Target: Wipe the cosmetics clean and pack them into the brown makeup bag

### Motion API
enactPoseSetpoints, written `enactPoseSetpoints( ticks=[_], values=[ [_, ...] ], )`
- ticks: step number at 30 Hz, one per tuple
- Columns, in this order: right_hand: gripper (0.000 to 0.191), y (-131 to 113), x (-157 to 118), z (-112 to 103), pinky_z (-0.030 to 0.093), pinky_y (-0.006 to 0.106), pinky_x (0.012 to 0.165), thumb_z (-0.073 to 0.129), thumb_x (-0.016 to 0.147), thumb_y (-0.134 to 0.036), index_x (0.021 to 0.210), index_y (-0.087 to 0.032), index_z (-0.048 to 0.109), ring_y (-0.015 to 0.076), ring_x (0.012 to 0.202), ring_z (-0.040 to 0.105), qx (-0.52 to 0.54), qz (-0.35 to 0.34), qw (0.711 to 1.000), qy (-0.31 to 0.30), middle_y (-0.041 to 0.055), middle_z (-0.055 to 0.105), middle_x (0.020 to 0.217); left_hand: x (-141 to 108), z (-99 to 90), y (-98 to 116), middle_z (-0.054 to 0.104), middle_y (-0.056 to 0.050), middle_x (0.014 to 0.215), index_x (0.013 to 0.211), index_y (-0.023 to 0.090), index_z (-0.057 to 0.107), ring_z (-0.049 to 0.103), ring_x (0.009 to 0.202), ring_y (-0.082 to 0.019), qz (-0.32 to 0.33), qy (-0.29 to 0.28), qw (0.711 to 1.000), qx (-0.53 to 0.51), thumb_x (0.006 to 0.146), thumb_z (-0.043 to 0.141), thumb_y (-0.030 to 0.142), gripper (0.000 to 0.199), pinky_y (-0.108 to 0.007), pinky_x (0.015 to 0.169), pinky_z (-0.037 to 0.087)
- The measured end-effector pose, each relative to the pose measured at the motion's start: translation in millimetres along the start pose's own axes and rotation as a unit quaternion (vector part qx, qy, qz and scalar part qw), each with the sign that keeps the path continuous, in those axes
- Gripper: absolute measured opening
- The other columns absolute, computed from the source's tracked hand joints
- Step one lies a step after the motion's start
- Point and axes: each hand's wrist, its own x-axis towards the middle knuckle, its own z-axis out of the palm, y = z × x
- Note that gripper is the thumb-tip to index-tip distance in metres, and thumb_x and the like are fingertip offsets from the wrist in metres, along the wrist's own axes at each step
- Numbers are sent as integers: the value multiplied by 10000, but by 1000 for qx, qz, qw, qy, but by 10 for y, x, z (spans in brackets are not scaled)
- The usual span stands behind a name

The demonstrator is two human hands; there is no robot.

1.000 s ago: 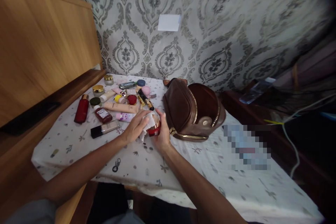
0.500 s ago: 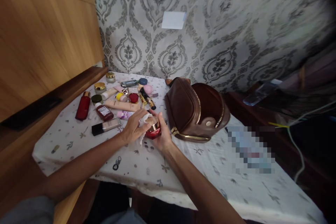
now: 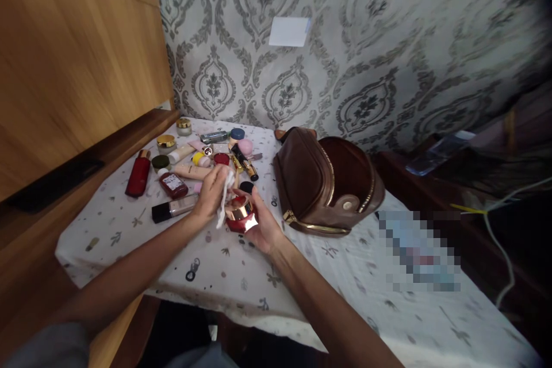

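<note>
My right hand (image 3: 267, 227) grips a red cosmetic jar (image 3: 242, 224) with a shiny gold band, held tilted above the table's front half. Just left of the jar, my left hand (image 3: 210, 194) is closed on a crumpled white tissue (image 3: 226, 198). Behind the hands lie a beige tube (image 3: 193, 172), partly hidden by my left fingers, and black-and-gold tubes (image 3: 244, 162). Close to my left wrist is a foundation bottle (image 3: 175, 209) with a black cap. A dark red bottle (image 3: 173, 184) with a white label lies beyond it.
A brown leather bag (image 3: 308, 172) stands unzipped to the right of my hands. At the left are a red bottle (image 3: 138, 173) and gold-lidded jars (image 3: 165, 142). A wooden cabinet (image 3: 86, 52) borders the left side; a patterned wall (image 3: 241, 69) rises behind. A blurred-out object (image 3: 418, 250) lies right.
My left hand and the tissue have come off the jar's top and shifted slightly left. The jar has turned in my right hand and now shows more of its gold band.
</note>
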Motion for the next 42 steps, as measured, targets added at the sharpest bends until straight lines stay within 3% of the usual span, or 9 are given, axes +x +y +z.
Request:
enactPoseSetpoints(
  ticks=[4, 9, 14, 19, 24, 28, 35, 39, 42],
  values=[
    [302, -4, -33, 11, 546, 287, 719, 762, 803, -436, 968, -199, 673, 161, 774, 690, 1, -43, 999, -29, 8, 746, 878, 49, -46, 36, 603, -10, 845, 964, 227, 569, 597, 740, -149, 43, 86, 995, -5, 941, 472, 623, 409, -278, 693, 519],
    [314, 18, -79, 52, 529, 266, 781, 847, 708, -361, 923, -197, 686, 140, 812, 662, -19, -87, 995, -52, -18, 732, 886, -19, -49, 150, 624, -48, 1090, 1058, 233, 580, 587, 1049, -182, 109, 69, 988, 85, 994, 399, 558, 378, -309, 981, 448],
    [363, 46, 23, 28, 540, 294, 817, 784, 769, -518, 932, -204, 701, 158, 843, 670, -9, -91, 995, -45, 8, 748, 923, -105, -14, 148, 649, -65, 1129, 1081, 222, 623, 608, 1060, -208, 128, -82, 980, 129, 1008, 392, 513, 379, -346, 981, 464],
    [341, -4, 68, -36, 558, 268, 772, 734, 817, -532, 938, -215, 703, 141, 828, 668, 28, -117, 993, -2, -4, 744, 924, -127, -2, 137, 598, -116, 1240, 1183, 216, 633, 545, 1216, -271, 243, -224, 917, 224, 954, 546, 455, 342, -421, 1077, 410],
    [198, -51, -41, 28, 553, 240, 789, 786, 794, -315, 954, -217, 724, 136, 891, 662, 6, -121, 991, -57, -1, 743, 998, -76, -48, 172, 628, -99, 1102, 1130, 197, 620, 584, 1076, -250, 239, -149, 925, 255, 991, 479, 407, 288, -389, 976, 455],
    [295, -58, -66, 47, 551, 203, 740, 856, 670, -163, 921, -221, 712, 103, 820, 664, 5, -148, 988, -52, -37, 732, 948, -66, -75, 129, 622, -81, 1060, 1119, 191, 603, 587, 1027, -223, 240, -110, 931, 253, 1009, 449, 408, 288, -355, 940, 461],
    [339, -86, -63, 3, 561, 240, 604, 864, 702, -351, 936, -212, 663, 124, 703, 660, -12, -124, 992, -36, -12, 721, 852, -123, -90, 113, 525, -122, 1312, 1341, 239, 579, 506, 1253, -259, 325, -117, 885, 311, 1034, 356, 446, 432, -423, 1081, 402],
    [377, -83, -98, 26, 570, 250, 607, 875, 674, -374, 935, -213, 655, 131, 722, 639, -93, -185, 978, -19, -19, 676, 829, -118, -118, 153, 574, -131, 1290, 1275, 205, 644, 537, 1205, -251, 376, -140, 850, 342, 1047, 320, 323, 413, -433, 1067, 411],
    [417, -76, -91, 17, 578, 276, 672, 887, 638, -362, 955, -219, 656, 140, 755, 630, -163, -225, 961, -9, -19, 664, 847, -94, -126, 176, 636, -133, 1195, 1172, 166, 689, 580, 1134, -241, 356, -147, 849, 362, 1032, 353, 282, 382, -408, 1017, 445]
  ],
)
